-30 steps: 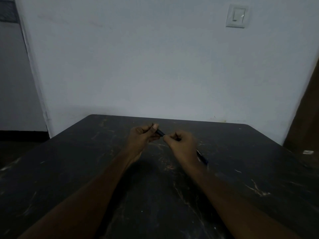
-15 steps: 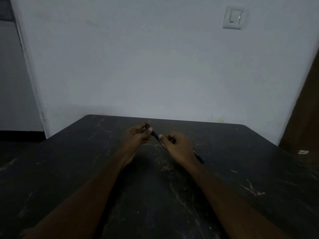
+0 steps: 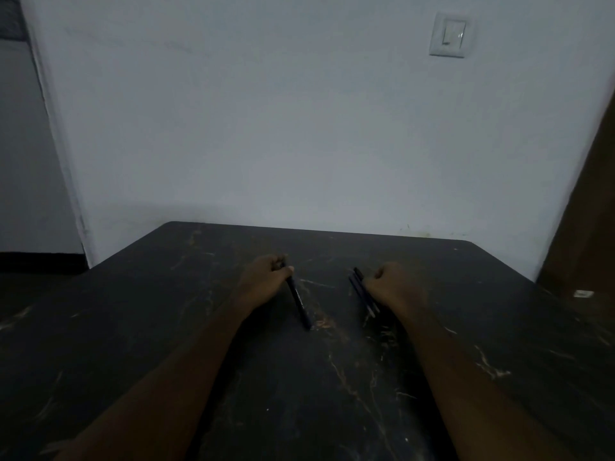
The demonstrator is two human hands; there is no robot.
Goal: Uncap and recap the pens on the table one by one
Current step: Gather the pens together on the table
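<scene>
L hand (image 3: 266,277) over mid table (image 3: 166,327), a bit left of table centre. Its grip is clamped on a dark pen (image 3: 299,302): thumb & fingers curled round the pen's upper end. The rest of the pen slants down toward the table's near side. Low end is at or just above the table top, can't tell which. Cap on or off: too dark to tell.

R hand (image 3: 391,284) is right of table centre, level w/ the L hand and well apart from it. Fingers are curled into a fist, knuckles toward the table's far edge. Just beside it, on its inner side, is a small bunch of dark pens (image 3: 361,289), 2 or 3, lying on the table & angled like the held pen. Whether the R grip actually holds them or only rests against them, cannot tell.

Both forearms are bare and come in from the table's near edge. Table top is black w/ pale scratches and marbling.

Behind the table's far edge is a plain white wall (image 3: 299,128) w/ a light switch (image 3: 449,34) high up. A brown door (image 3: 592,211) stands off the table's right corner.
</scene>
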